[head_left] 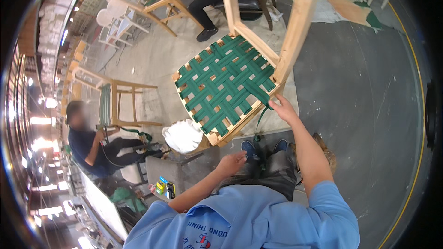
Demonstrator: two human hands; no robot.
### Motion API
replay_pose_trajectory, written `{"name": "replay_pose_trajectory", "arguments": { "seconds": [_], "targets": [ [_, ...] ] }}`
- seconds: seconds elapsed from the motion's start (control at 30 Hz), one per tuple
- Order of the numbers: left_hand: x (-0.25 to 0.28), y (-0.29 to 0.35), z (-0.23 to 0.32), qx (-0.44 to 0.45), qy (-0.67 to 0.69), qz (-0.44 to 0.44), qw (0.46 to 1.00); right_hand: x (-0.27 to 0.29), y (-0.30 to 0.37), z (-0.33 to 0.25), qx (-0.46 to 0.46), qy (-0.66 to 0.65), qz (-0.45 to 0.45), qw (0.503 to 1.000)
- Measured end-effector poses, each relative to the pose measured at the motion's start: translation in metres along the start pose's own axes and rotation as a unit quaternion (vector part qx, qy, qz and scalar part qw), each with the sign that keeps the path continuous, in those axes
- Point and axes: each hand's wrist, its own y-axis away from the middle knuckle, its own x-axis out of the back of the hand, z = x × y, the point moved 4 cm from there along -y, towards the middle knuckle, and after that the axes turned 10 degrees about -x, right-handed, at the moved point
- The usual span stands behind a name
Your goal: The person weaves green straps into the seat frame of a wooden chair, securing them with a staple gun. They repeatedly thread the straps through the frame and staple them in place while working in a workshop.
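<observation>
A pale wooden chair [295,41] stands tilted before me, its seat covered with woven green webbing [221,80]. At the near right corner of the seat, my right hand [284,110] pinches the end of a green webbing strap [262,96]. A thin dark green tail hangs from that corner toward my shoes. My left hand [232,163] is held in front of my waist, apart from the chair, with its fingers curled together. Whether anything small is inside them is hidden.
A white bundle [182,136] sits below the chair's left corner. Beside my left arm, a grey padded seat [164,173] bears small yellow and black packs [164,186]. A co-worker [90,143] sits left near another chair [115,99]; a second person [212,0] works beyond.
</observation>
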Motion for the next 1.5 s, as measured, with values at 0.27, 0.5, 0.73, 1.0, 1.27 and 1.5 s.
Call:
{"name": "replay_pose_trajectory", "arguments": {
  "seconds": [0.27,0.5,0.73,1.0,1.27,1.5],
  "targets": [
    [0.034,0.011,0.022,-0.063,-0.034,0.147,0.987,-0.028,-0.014,-0.015,-0.079,0.049,-0.183,0.979],
    [0.051,-0.097,0.057,-0.164,-0.166,0.255,0.938,-0.026,-0.002,-0.009,-0.052,0.210,-0.211,0.953],
    [0.072,-0.191,0.058,-0.130,-0.273,0.261,0.917,-0.027,0.017,0.032,-0.042,0.371,-0.248,0.894],
    [0.070,-0.210,0.044,-0.156,-0.308,0.210,0.915,-0.058,-0.011,0.083,-0.101,0.469,-0.234,0.846],
    [0.067,-0.218,0.039,-0.154,-0.308,0.199,0.918,-0.075,-0.063,0.097,-0.137,0.510,-0.247,0.812],
    [0.069,-0.219,0.038,-0.145,-0.313,0.189,0.919,-0.050,-0.048,0.075,-0.055,0.314,0.024,0.948]
  ]
}}
